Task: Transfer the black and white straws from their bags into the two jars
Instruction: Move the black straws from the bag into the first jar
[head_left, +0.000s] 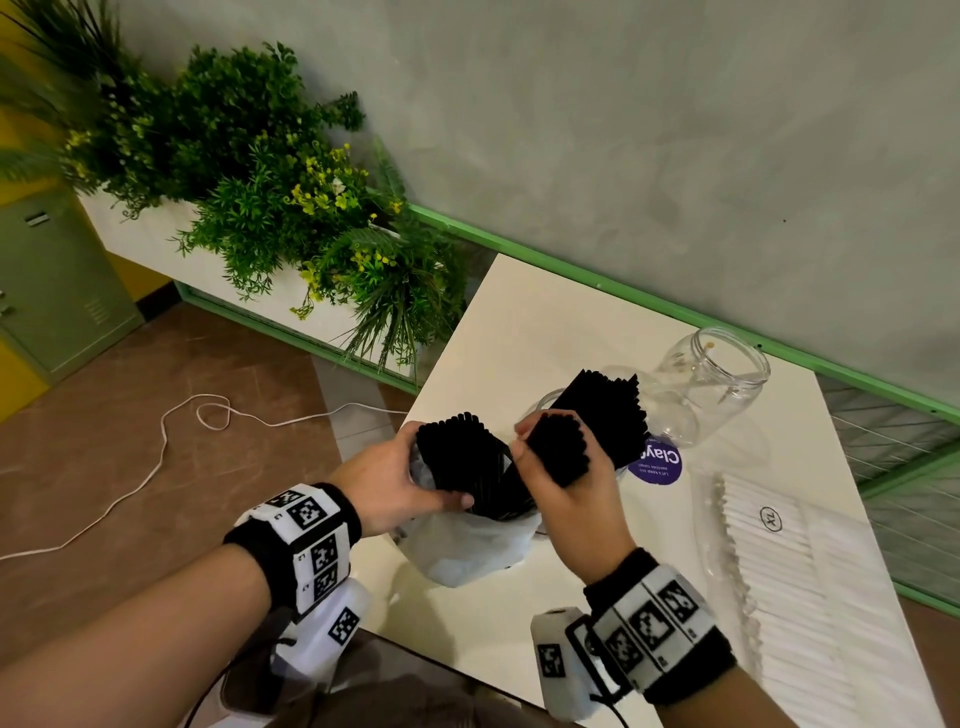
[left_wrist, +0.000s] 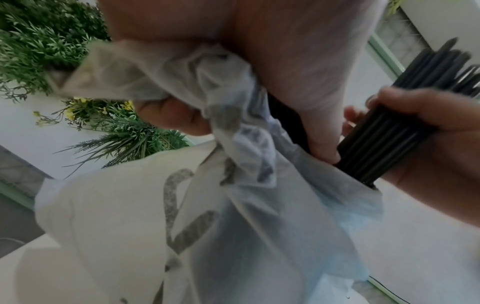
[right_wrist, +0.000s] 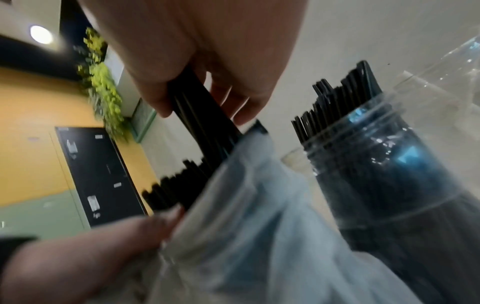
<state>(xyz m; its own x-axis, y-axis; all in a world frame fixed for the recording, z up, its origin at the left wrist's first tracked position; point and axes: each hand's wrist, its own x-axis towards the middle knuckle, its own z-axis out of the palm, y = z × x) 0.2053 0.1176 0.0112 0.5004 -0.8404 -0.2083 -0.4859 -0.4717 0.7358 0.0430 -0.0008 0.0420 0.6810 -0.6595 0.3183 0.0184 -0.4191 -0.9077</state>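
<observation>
Over the near edge of the cream table (head_left: 545, 322), my right hand (head_left: 566, 493) is clamped around a fistful of black straws (head_left: 558, 449), their lower ends not yet clear of the bag mouth. My left hand (head_left: 395, 488) sits just beside it, fingers pinching the crumpled top of the translucent white bag (head_left: 467, 551) and steadying the black straws left inside (head_left: 460, 452). The two hands are close together, almost touching.

Directly behind my right hand stands a clear jar (right_wrist: 389, 185) already packed with black straws (head_left: 608, 405). A second clear jar (head_left: 711, 384) stands just beyond it, and looks empty. To the right lies a flat clear packet of white straws (head_left: 789, 587), untouched.

I judge the straws light, stiff and smooth, so a loose bundle could fan out or slip endwise. Gripping around the middle, as I do now, should keep them together. The bag is thin and floppy and will follow the straws up unless it is held down at the mouth.

The first jar is mostly hidden behind my hand and the straws in the head view. I cannot tell how many straws remain in the bag. A purple round label (head_left: 657, 460) on the table is half covered. Both wrist views are blurred.
</observation>
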